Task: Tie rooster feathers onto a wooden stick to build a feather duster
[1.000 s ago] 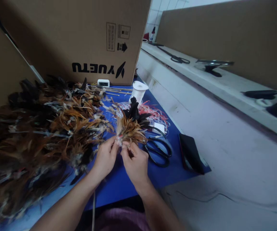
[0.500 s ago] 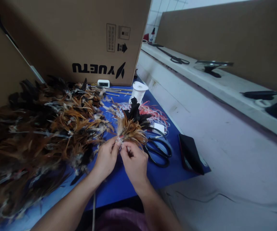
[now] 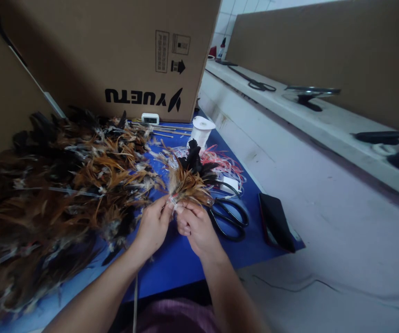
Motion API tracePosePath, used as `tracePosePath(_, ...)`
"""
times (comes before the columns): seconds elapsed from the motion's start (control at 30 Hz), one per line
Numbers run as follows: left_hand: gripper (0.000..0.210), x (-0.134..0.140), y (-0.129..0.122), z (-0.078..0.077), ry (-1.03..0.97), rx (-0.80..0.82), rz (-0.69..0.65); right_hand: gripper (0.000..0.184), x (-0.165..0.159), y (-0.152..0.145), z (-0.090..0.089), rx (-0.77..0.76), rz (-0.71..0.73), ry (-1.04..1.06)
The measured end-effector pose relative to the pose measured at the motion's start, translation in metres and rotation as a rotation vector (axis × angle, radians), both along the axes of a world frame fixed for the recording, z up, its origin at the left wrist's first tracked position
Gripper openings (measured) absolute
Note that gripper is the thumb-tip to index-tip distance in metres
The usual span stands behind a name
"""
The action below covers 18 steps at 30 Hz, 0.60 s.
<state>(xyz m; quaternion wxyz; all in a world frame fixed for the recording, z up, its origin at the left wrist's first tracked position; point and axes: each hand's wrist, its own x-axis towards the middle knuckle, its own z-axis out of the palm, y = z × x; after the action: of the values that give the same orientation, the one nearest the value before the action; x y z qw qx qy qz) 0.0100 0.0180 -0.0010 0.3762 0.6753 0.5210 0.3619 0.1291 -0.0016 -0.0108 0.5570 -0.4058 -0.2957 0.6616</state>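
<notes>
A bundle of brown and black feathers (image 3: 187, 180) stands over the blue table, black plumes pointing up and away. My left hand (image 3: 154, 224) is closed around its narrow base, thumb and fingers pinched there. Close against that base, my right hand (image 3: 197, 226) is closed too, its thumb and forefinger pinching beside a pale, reddish binding. What exactly those fingertips grip is too small to make out. Black-handled scissors (image 3: 230, 219) lie just right of my right hand, their blades partly hidden by the feathers.
A large feather pile (image 3: 64, 194) covers the table's left. Behind stand a cardboard box (image 3: 133, 51), a small digital display (image 3: 150, 119) and a white spool (image 3: 201, 132). Red and white strips (image 3: 225, 162) lie beyond the bundle. A dark phone-like case (image 3: 275, 222) rests near the right edge.
My right hand has shifted slightly up and turned, its fingers now closer to the feather bundle's base. The left hand keeps its hold, and the view has moved slightly.
</notes>
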Motion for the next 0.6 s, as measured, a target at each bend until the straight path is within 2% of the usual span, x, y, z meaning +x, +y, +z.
tracePosePath(0.1,0.036,0.001,0.0,0.001,0.014,-0.002,0.006,0.014,0.003,0.0,0.001,-0.027,0.049,0.05)
tracePosePath(0.23,0.034,0.001,0.001,-0.002,0.029,0.008,0.011,0.012,0.001,-0.001,0.0,-0.011,0.01,0.011)
tracePosePath(0.5,0.03,-0.001,0.002,-0.004,0.01,0.037,0.015,0.016,-0.004,-0.001,-0.01,0.118,-0.233,-0.386)
tracePosePath(0.6,0.029,0.0,0.001,-0.002,0.031,0.038,0.014,0.016,-0.003,-0.001,-0.011,0.149,-0.269,-0.452)
